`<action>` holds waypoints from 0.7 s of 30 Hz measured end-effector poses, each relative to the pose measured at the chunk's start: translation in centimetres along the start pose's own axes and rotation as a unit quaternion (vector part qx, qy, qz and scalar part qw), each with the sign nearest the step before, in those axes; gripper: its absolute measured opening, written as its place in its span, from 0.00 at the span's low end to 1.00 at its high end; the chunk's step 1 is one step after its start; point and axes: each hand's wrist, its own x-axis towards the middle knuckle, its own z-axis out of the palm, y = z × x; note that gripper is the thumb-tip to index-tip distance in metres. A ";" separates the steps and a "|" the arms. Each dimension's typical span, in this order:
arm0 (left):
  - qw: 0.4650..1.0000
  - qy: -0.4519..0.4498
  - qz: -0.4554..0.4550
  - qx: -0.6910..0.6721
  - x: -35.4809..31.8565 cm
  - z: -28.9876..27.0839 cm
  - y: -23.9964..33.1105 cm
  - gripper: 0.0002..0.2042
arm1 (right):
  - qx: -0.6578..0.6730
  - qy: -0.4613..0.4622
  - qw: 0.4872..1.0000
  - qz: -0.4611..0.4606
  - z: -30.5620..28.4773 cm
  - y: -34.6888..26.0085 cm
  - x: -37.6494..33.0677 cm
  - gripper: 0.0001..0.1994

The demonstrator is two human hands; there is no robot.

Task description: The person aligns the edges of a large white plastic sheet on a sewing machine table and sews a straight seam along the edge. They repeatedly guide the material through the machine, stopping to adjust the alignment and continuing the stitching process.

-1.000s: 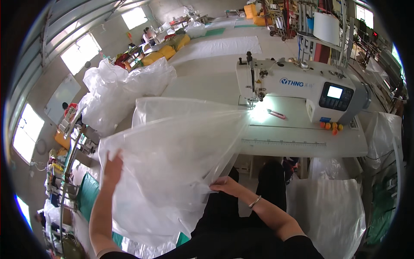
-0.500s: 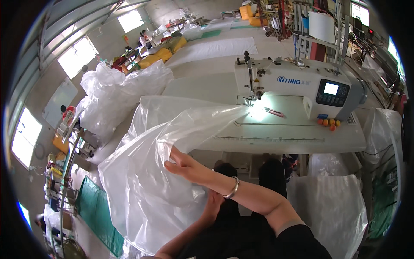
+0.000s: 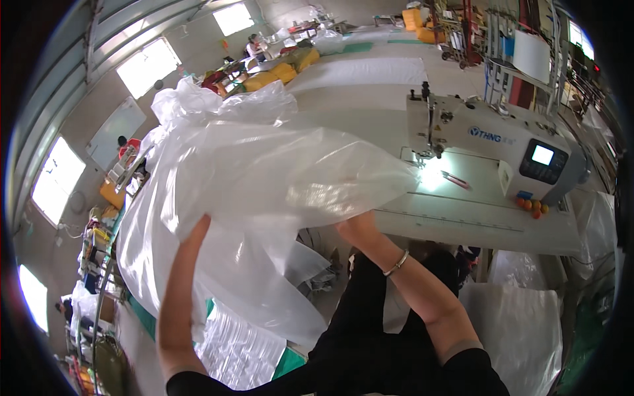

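Observation:
A large translucent plastic sheet (image 3: 244,168) billows across the left and middle of the view. Its narrow right end runs to the lit needle area of a white sewing machine (image 3: 456,125). My left hand (image 3: 200,228) reaches up into the sheet's left part, with its fingers hidden by the plastic. Below the sheet's right part, my right hand (image 3: 360,231), with a bangle at the wrist, is closed on the near edge. A small red-handled tool (image 3: 456,179) lies on the machine bed beside the needle.
Small orange balls (image 3: 533,207) sit at the machine's base. A bundle of clear plastic (image 3: 191,102) is heaped beyond the sheet. More plastic (image 3: 512,330) hangs at my right. A thread cone (image 3: 531,58) stands behind the machine. Far off, a person (image 3: 254,49) is beside yellow bundles (image 3: 281,72).
My left hand has gone from near my lap out to the left, and my right hand has shifted right toward the machine. The sheet is now raised and spread wider.

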 end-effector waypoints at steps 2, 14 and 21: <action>0.996 -0.074 0.033 0.043 3.2 -2.5 1.5 0.22 | -0.039 0.062 0.996 -0.046 1.7 2.2 1.5 0.17; 0.819 -0.425 -0.287 0.258 10.1 -8.3 11.5 0.38 | -0.029 -0.013 0.998 -0.046 2.1 1.9 3.7 0.11; 0.830 -0.405 -0.278 0.264 7.3 -8.3 13.7 0.35 | -0.139 0.008 0.963 -0.230 0.1 3.3 8.7 0.09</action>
